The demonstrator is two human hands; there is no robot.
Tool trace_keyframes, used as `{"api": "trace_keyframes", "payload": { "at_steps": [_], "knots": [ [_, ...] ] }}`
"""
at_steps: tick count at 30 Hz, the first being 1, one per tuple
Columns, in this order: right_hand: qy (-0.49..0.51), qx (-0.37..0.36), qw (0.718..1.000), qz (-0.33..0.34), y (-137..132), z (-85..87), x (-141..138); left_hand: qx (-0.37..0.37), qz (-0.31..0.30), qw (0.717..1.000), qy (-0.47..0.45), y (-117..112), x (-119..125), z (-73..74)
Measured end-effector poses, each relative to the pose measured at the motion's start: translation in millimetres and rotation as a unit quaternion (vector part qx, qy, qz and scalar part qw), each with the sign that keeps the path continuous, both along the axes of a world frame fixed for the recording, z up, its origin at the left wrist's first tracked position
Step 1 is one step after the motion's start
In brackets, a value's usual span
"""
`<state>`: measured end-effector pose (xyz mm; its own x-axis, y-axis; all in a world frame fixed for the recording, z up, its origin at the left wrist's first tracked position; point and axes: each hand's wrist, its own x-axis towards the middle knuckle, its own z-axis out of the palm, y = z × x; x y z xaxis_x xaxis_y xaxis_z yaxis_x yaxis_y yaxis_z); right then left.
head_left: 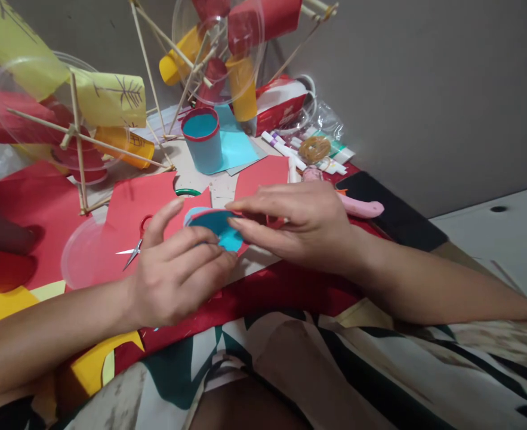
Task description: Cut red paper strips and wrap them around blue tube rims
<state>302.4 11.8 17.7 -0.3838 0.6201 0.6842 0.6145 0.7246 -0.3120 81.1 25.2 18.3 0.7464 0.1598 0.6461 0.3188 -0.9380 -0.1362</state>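
A blue paper cup (213,224) with a red strip along its rim is held between my two hands, its opening tilted toward me. My left hand (180,272) wraps the near side with its fingers, thumb raised. From the right, my right hand (299,221) pinches the rim between thumb and fingertips. Much of the cup's outside is hidden by the fingers. Just left of my left hand, small scissors (132,255) with red handles lie partly open on red paper (133,200). A similar blue cup (207,152) with a red rim stands upright behind.
Two stick frames with clear plastic discs (17,77) and red, yellow and orange paper cups (243,86) rise at the back. Markers (283,149), rubber bands (314,149), a pink handle (364,206) and a black phone-like slab (393,212) lie right. Yellow paper (3,307) is at left.
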Motion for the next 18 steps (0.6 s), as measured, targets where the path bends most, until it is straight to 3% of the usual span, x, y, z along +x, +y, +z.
{"api": "trace_keyframes", "payload": {
  "at_steps": [4, 9, 13, 18],
  "knots": [
    [0.066, -0.050, 0.997, -0.005, -10, 13.7, 4, -0.137, 0.038, 0.990, -0.004, 2, -4, 15.8],
    [-0.015, -0.085, 0.988, 0.128, -5, 8.7, 5, -0.262, 0.040, 0.963, -0.043, 3, -1, 16.2],
    [-0.018, -0.142, 0.975, 0.170, 8, 5.5, 11, -0.283, -0.005, 0.959, -0.030, 13, -3, 10.6],
    [0.051, -0.256, 0.940, 0.221, 18, 11.2, 24, -0.266, -0.054, 0.962, 0.000, 32, -14, 15.9]
  ]
}}
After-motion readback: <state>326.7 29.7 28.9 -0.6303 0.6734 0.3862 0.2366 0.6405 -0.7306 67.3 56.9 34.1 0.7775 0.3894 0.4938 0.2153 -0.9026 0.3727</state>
